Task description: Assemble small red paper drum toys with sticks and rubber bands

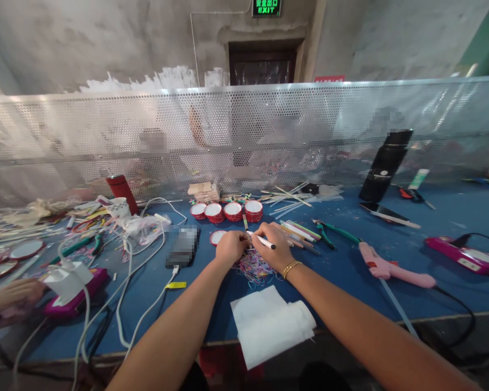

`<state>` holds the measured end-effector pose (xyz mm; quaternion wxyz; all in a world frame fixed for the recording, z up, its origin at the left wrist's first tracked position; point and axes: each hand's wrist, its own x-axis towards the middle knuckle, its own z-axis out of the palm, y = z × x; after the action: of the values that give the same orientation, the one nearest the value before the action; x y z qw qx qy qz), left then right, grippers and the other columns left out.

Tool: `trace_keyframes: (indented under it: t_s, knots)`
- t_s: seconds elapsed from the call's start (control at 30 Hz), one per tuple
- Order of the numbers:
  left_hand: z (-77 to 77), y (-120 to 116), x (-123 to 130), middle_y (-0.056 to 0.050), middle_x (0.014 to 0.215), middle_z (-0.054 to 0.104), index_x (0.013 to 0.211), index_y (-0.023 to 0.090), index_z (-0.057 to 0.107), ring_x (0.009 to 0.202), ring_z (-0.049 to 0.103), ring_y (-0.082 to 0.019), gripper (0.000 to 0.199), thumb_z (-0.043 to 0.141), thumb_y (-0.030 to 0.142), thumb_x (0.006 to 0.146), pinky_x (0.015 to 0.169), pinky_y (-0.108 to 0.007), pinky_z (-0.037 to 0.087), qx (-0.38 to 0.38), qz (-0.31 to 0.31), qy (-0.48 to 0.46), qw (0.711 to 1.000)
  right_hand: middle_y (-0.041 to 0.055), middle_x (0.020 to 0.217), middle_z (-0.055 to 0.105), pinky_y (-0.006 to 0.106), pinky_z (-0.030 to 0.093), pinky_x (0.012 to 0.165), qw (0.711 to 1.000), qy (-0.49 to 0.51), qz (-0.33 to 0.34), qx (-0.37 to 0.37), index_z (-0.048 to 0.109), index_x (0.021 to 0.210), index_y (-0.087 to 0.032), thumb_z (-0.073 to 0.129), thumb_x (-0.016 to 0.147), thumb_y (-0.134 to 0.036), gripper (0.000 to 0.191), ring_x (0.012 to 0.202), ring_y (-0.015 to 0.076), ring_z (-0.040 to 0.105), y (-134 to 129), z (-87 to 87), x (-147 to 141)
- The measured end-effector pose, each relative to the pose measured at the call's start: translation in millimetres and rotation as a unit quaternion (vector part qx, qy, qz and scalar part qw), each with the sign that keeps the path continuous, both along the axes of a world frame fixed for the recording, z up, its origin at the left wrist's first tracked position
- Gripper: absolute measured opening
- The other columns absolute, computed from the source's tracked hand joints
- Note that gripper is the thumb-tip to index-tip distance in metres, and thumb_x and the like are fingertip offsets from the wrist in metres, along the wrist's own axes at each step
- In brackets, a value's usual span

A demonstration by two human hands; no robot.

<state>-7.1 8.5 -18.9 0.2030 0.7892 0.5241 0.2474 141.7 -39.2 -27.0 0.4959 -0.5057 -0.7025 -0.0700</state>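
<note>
My right hand is closed round a white marker with a black end, its tip pointing left. Close beside it, my left hand has its fingers pinched at a small thin piece that stands up between the hands; its lower part is hidden. A pile of colourful thin strings lies under both hands. Stacks of round red-rimmed white pieces stand in a row behind the hands, and a single one lies by my left hand.
White cloth lies at the front edge. Right: coloured pens, pliers, a pink glue gun, a black bottle. Left: a phone, cables, a white charger, a red bottle, another person's hand. A perforated screen stands behind.
</note>
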Motion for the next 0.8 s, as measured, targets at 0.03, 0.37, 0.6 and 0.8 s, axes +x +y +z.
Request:
trace_keyframes:
  t_s: [0.03,0.37,0.6,0.8]
  knots:
    - [0.2,-0.1,0.0,0.000,0.074,0.071,0.080,0.020,0.075,0.067,0.059,-0.014,0.013,0.062,0.025,0.081,0.057,-0.022,0.034,0.000,0.002,0.002,1.000,0.0004,0.065,0.059,0.033,0.036,0.069,1.000,-0.001,0.001,0.000,0.048,0.068,-0.024,0.056,0.083,-0.023,0.017,0.070,0.0198,0.051,0.0,0.1,-0.1]
    - [2.2,-0.6,0.3,0.000,0.073,0.071,0.078,0.021,0.074,0.067,0.059,-0.013,0.012,0.062,0.023,0.080,0.059,-0.023,0.035,-0.003,0.004,0.020,1.000,0.0005,0.064,0.059,0.034,0.037,0.070,1.000,0.007,-0.018,0.006,0.047,0.067,-0.024,0.055,0.083,-0.022,0.018,0.068,0.0195,0.051,-0.4,0.2,0.3]
    - [0.4,0.3,0.6,-0.001,0.077,0.072,0.080,0.021,0.075,0.070,0.061,-0.014,0.012,0.063,0.024,0.080,0.059,-0.023,0.036,-0.004,0.008,0.012,1.000,0.0004,0.064,0.059,0.034,0.037,0.071,1.000,0.000,-0.008,0.003,0.048,0.068,-0.024,0.055,0.084,-0.023,0.017,0.067,0.0196,0.051,1.0,-0.1,0.0]
    - [2.1,-0.3,0.4,0.000,0.072,0.071,0.079,0.021,0.074,0.064,0.059,-0.013,0.013,0.062,0.026,0.081,0.057,-0.023,0.034,-0.013,0.009,0.023,1.000,0.0000,0.063,0.060,0.034,0.037,0.071,1.000,0.009,-0.015,0.016,0.047,0.068,-0.024,0.055,0.084,-0.022,0.019,0.066,0.0195,0.051,-0.8,1.4,0.3]
